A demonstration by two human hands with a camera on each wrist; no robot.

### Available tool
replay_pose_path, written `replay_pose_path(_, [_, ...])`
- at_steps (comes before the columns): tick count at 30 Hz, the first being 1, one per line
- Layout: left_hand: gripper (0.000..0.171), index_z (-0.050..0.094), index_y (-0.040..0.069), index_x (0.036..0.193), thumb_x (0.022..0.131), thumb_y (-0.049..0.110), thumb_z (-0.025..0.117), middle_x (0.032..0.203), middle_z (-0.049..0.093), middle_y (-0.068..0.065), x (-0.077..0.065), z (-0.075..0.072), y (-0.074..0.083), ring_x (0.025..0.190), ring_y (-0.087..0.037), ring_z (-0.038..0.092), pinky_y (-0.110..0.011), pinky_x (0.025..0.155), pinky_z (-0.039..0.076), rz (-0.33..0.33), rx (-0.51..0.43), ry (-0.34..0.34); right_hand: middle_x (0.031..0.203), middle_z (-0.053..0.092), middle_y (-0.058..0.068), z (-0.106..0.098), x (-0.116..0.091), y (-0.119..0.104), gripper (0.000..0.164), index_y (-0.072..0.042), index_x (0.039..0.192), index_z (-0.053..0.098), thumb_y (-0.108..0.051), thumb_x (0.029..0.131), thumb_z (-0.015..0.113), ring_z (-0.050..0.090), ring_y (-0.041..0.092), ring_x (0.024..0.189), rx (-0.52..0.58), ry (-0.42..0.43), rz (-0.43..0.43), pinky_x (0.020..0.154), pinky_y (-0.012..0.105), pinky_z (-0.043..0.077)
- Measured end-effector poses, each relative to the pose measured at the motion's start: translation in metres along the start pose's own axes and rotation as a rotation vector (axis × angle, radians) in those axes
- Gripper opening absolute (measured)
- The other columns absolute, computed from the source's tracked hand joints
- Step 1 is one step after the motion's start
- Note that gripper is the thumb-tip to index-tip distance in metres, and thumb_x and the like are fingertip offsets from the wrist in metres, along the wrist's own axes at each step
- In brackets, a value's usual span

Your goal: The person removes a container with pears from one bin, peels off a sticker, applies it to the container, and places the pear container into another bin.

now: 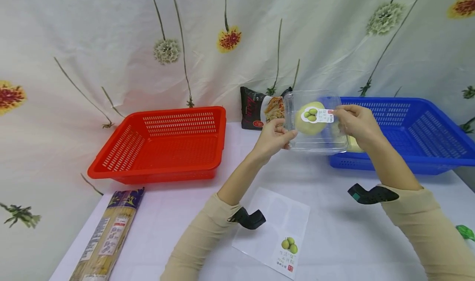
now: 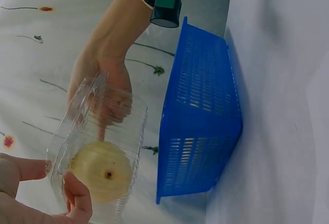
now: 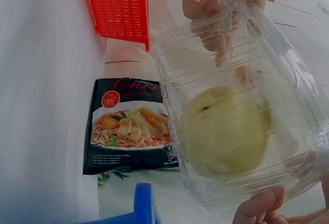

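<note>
A clear plastic clamshell box is held up above the table, tilted, with a round yellow-green fruit inside that looks like a pear. On its lid is a white sticker printed with green pears and writing. My left hand pinches the box's left edge between thumb and fingers. At the opposite side my right hand grips the box, thumb at the sticker's right end. Fingertips of that hand show against the box's edge in the right wrist view.
A red basket stands left, a blue basket right, with something pale yellow at its near-left corner. A black noodle packet leans at the back. A sticker sheet and a noodle bag lie in front.
</note>
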State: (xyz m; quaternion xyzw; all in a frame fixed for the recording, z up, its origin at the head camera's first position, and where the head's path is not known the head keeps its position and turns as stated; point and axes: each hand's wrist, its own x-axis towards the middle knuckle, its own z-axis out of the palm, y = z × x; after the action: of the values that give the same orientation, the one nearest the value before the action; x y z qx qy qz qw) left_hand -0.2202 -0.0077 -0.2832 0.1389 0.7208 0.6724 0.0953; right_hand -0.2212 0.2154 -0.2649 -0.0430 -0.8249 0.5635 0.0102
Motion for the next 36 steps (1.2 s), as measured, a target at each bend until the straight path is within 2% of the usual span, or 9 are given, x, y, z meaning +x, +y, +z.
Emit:
replay_pose_path(7, [0.059,0.034,-0.004,0.141,0.089,0.005,0.062,0.08,0.049,-0.001,0.01,0.016,0.001,0.055,-0.008,0.049,-0.019,0.056,0.049,0.013,-0.025,0.003,0.149,0.021,0.017,-0.03,-0.004,0.011,0.068,-0.007,0.151,0.013,-0.041,0.099,0.04,0.037,0.014,0.111,-0.033,-0.117,-0.025,0.09,0.023,0.041])
replay_pose_path(10, [0.059,0.036,-0.005,0.14,0.089,0.005,0.062,0.081,0.049,-0.001,0.015,0.024,0.001,0.053,-0.008,0.049,-0.026,0.06,0.053,0.024,-0.029,0.009,0.152,0.014,0.018,-0.044,-0.007,0.015,0.072,-0.008,0.152,0.007,-0.042,0.098,0.041,0.037,0.017,0.117,-0.049,-0.163,-0.014,0.1,0.029,0.039])
replay_pose_path(14, [0.059,0.036,-0.005,0.14,0.089,0.008,0.063,0.082,0.048,0.0,0.022,0.039,0.003,0.052,-0.008,0.05,-0.039,0.071,0.055,0.025,-0.016,0.003,0.157,0.002,0.014,-0.064,-0.001,0.028,0.075,-0.009,0.152,0.006,-0.041,0.097,0.046,0.022,0.024,0.137,-0.006,-0.167,-0.007,0.111,0.046,0.023])
replay_pose_path(18, [0.063,0.033,-0.006,0.142,0.089,0.009,0.063,0.079,0.049,0.001,0.033,0.058,0.007,0.053,-0.008,0.051,-0.034,0.066,0.055,0.035,-0.01,-0.031,0.157,0.008,0.004,-0.095,0.03,0.068,0.073,-0.018,0.151,0.019,-0.04,0.092,0.056,0.024,0.02,0.138,0.077,-0.062,-0.036,0.103,0.032,0.039])
replay_pose_path(23, [0.067,0.032,-0.004,0.143,0.088,0.011,0.066,0.078,0.051,0.003,0.046,0.081,0.01,0.053,-0.01,0.054,-0.029,0.063,0.055,0.001,0.017,-0.051,0.139,0.037,0.0,-0.132,0.062,0.111,0.064,-0.023,0.143,0.04,-0.033,0.086,0.067,0.047,0.01,0.111,0.236,0.053,-0.058,0.075,0.016,0.05])
replay_pose_path(28, [0.07,0.033,0.003,0.145,0.086,0.014,0.069,0.081,0.056,0.006,0.058,0.103,0.011,0.061,-0.014,0.06,-0.031,0.071,0.056,-0.074,0.019,-0.051,0.121,0.045,-0.006,-0.133,0.039,0.088,0.062,-0.02,0.141,0.044,-0.034,0.085,0.067,0.05,0.003,0.096,0.229,0.14,0.003,0.073,0.013,0.048])
replay_pose_path(32, [0.069,0.036,0.004,0.143,0.083,0.007,0.071,0.078,0.057,0.004,0.066,0.123,0.011,0.06,-0.009,0.057,-0.04,0.075,0.055,-0.127,-0.082,-0.006,0.113,0.044,-0.008,-0.127,0.017,0.065,0.037,-0.028,0.12,0.058,-0.033,0.085,0.067,0.047,0.003,0.092,0.239,0.196,0.021,0.068,0.008,0.046])
replay_pose_path(34, [0.069,0.039,0.005,0.142,0.082,0.005,0.072,0.078,0.06,0.002,0.07,0.133,0.011,0.055,-0.009,0.056,-0.039,0.074,0.056,-0.155,-0.113,0.04,0.11,0.044,-0.011,-0.131,0.018,0.068,0.028,-0.028,0.111,0.06,-0.031,0.084,0.068,0.047,0.002,0.091,0.276,0.218,0.022,0.067,0.008,0.046])
replay_pose_path(36, [0.067,0.042,0.005,0.14,0.081,0.004,0.073,0.082,0.064,-0.001,0.075,0.142,0.01,0.053,-0.011,0.054,-0.038,0.072,0.056,-0.176,-0.164,0.072,0.12,0.044,-0.008,-0.142,0.029,0.081,0.035,-0.03,0.12,0.058,-0.032,0.086,0.066,0.046,0.002,0.091,0.25,0.237,0.032,0.066,0.01,0.046])
